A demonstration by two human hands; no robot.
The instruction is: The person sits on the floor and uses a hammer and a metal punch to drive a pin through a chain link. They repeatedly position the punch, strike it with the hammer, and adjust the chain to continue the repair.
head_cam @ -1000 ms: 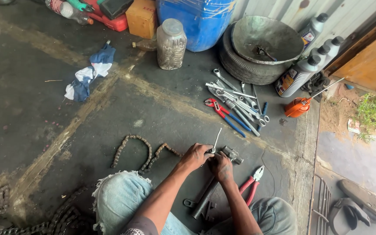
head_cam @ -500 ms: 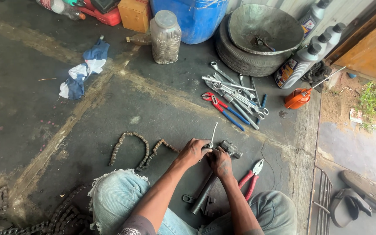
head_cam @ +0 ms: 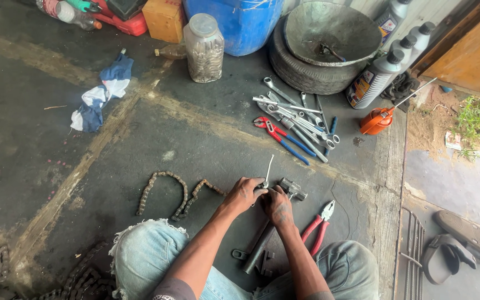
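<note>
Left hand: your left hand (head_cam: 244, 194) is curled, fingertips pinched on a slim metal rod (head_cam: 269, 169) that rises up and away from the small chain tool (head_cam: 291, 189); the grip looks closed around the rod's lower end

Right hand: your right hand (head_cam: 278, 205) is folded down over the near end of the chain tool, fingers wrapped; what lies under the palm you cannot see

Doing it well: judging by the pose, you are turning or pressing the rod into the tool, so keep the right hand bearing down to stop the body twisting on the floor, and keep the rod square to it so it does not slip off

Chain tool relative to hands: its grey head pokes out just beyond your right knuckles, touching both hands, between your knees

Handle: a long dark bar (head_cam: 258, 248) runs from under your right hand back toward you, resting on the concrete

Chain: a short rusty chain (head_cam: 174, 192) lies curled just to the left of your left hand, apart from it

Pliers: red-handled pliers (head_cam: 317, 228) lie just right of your right wrist, not touched

Farther out: a heap of spanners (head_cam: 298, 115) sits well ahead of the hands, near an orange oil can (head_cam: 378, 120)
</note>
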